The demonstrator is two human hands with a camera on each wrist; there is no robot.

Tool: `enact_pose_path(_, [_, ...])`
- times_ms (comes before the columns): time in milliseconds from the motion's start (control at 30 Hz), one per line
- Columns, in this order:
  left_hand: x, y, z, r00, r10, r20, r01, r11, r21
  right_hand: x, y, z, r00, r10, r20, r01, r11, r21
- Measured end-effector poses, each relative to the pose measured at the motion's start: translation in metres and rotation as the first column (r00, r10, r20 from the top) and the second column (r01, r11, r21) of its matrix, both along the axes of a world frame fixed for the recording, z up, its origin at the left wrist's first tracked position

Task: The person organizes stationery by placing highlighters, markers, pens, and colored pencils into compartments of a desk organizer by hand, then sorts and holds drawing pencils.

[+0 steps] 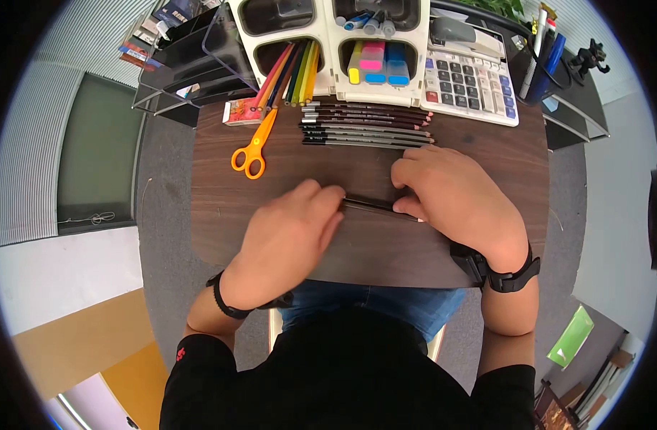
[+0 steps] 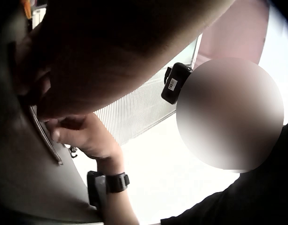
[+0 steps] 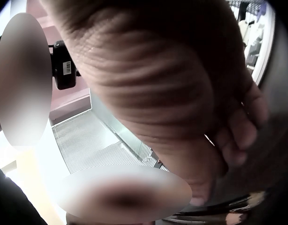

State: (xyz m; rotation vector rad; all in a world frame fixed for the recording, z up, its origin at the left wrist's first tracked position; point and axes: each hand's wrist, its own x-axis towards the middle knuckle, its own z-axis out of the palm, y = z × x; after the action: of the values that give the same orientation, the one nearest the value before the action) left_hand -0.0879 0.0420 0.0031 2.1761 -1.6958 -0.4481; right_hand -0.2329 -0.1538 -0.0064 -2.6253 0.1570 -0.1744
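Dark pencils (image 1: 371,206) lie side by side across the desk between my hands, sharpened tips to the right. At their left ends are the thumb and bent forefinger of my left hand (image 1: 289,233), slightly blurred. My right hand (image 1: 461,201) lays its thumb over the pencils near their tips; its forefinger is apart from the thumb, with the other fingers hidden beneath the hand. In the right wrist view those fingers (image 3: 242,131) are loosely bent above the desk, and a bare wooden pencil tip (image 3: 235,218) shows below. Beyond the hands, several grey and dark pencils (image 1: 368,125) form a neat row.
Orange scissors (image 1: 253,152) lie at the left, by a small red box (image 1: 241,112). Along the back stand a white organizer (image 1: 327,64) with coloured pencils and highlighters, a calculator (image 1: 468,86) and a black pen holder (image 1: 540,79). The desk's front edge (image 1: 386,286) is at my lap.
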Motion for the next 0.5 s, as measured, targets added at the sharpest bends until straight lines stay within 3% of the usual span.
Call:
enact_pose_path(67, [0.006,0.002,-0.004,0.989,0.071,0.128,-0.07,0.998,-0.009,-0.001,0.002,-0.003,0.999,0.032,0.004,-0.032,0.999,0.022])
enact_pose_path(267, [0.011,0.01,-0.009,0.973,0.175,0.153,-0.164,0.983,-0.081,0.0,0.002,-0.005,1.0,0.006,0.029,-0.006,1.0,-0.015])
enact_pose_path(500, [0.015,0.01,-0.011,0.966,0.222,0.13,-0.205,0.97,-0.13,0.007,0.001,-0.009,0.977,-0.131,0.17,0.174,0.947,-0.271])
